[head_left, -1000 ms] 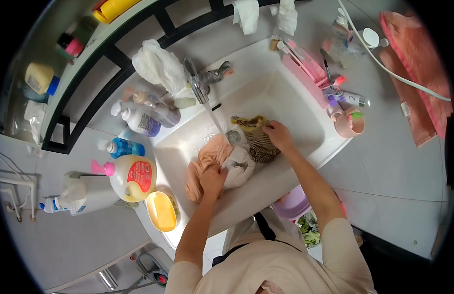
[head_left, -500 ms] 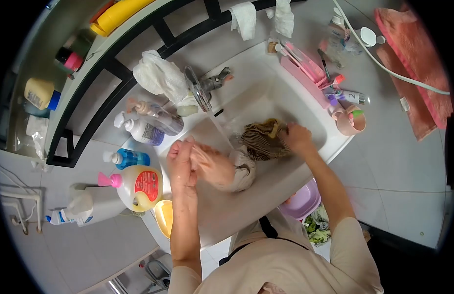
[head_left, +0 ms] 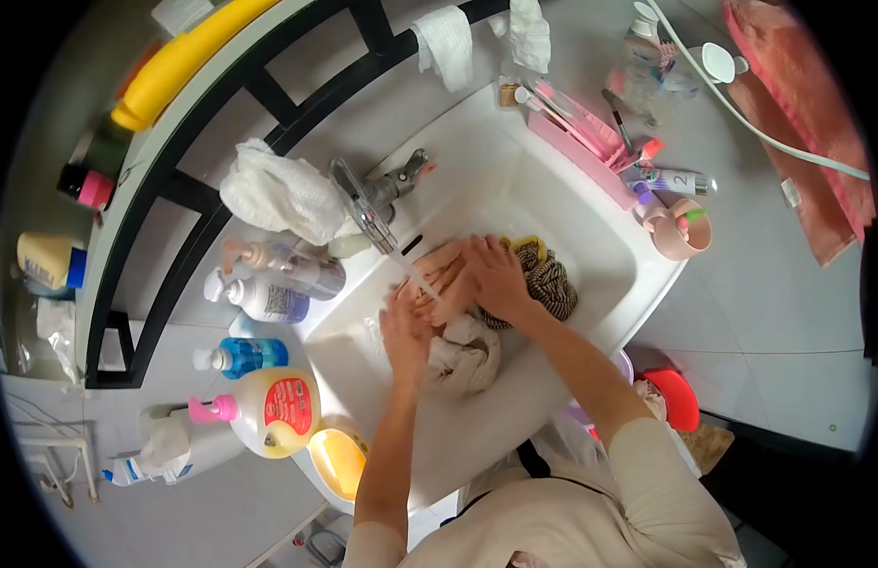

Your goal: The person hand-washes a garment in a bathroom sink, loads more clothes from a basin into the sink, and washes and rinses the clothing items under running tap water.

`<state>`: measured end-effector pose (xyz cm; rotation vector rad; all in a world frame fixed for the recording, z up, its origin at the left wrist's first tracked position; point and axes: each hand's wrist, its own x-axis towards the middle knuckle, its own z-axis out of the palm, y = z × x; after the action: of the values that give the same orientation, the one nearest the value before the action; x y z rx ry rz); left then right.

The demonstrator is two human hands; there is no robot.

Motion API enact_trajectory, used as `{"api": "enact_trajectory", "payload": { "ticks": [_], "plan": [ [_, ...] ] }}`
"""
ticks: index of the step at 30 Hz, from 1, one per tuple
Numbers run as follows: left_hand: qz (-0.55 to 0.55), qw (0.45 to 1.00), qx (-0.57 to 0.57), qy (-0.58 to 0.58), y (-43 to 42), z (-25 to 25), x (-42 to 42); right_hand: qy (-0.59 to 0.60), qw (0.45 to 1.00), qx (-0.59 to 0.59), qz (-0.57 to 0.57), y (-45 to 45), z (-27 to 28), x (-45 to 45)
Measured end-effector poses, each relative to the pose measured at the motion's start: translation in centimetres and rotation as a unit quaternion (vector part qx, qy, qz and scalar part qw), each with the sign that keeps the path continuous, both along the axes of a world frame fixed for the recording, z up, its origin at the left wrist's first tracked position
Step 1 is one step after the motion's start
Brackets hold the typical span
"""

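Observation:
Water runs from the tap (head_left: pixel 368 213) onto a wet peach cloth (head_left: pixel 436 279) in the white sink (head_left: pixel 515 180). My left hand (head_left: pixel 406 331) touches the cloth's near left side, its fingers apart and slightly blurred. Across the cloth's right part lies my right hand (head_left: pixel 496 279), fingers stretched out and pressing on it. A whitish cloth (head_left: pixel 465 355) is bunched below the two hands. Beside my right hand sits a black-and-cream striped cloth (head_left: pixel 551 287) with a yellow edge, partly hidden by the hand.
Pump bottles (head_left: pixel 268 301), a blue soap bottle (head_left: pixel 254 356) and a large detergent jug (head_left: pixel 276 412) line the left side. A yellow basin (head_left: pixel 337 464) stands near them. On the right rim are a pink holder (head_left: pixel 586 151) and a pink cup (head_left: pixel 683 232). A black-framed shelf (head_left: pixel 179 194) overhangs the left.
My left hand has lowered the peach cloth from the left into the sink under the tap. My right hand has moved left off the striped cloth onto the peach one. Water now streams visibly.

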<state>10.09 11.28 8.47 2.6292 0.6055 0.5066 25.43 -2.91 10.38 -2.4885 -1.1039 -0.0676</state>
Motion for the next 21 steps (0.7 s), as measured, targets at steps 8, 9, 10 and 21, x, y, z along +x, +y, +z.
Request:
{"api": "enact_trajectory", "payload": {
  "ticks": [8,9,10,21],
  "plan": [
    [-0.058,0.989,0.104,0.093,-2.0,-5.6,4.2,-0.077,0.995,0.027,0.062,2.4,-7.3,0.4],
    [-0.050,0.989,0.103,0.088,-1.9,-6.3,4.8,-0.098,0.993,0.030,0.057,2.8,-7.6,0.9],
    [-0.041,0.990,0.103,0.082,-1.7,-6.8,5.4,-0.121,0.991,0.033,0.054,3.3,-7.9,1.3],
    [0.013,0.989,-0.142,0.025,-2.9,-3.5,2.0,0.182,0.980,0.003,0.080,0.1,-4.7,1.5]
  ]
}}
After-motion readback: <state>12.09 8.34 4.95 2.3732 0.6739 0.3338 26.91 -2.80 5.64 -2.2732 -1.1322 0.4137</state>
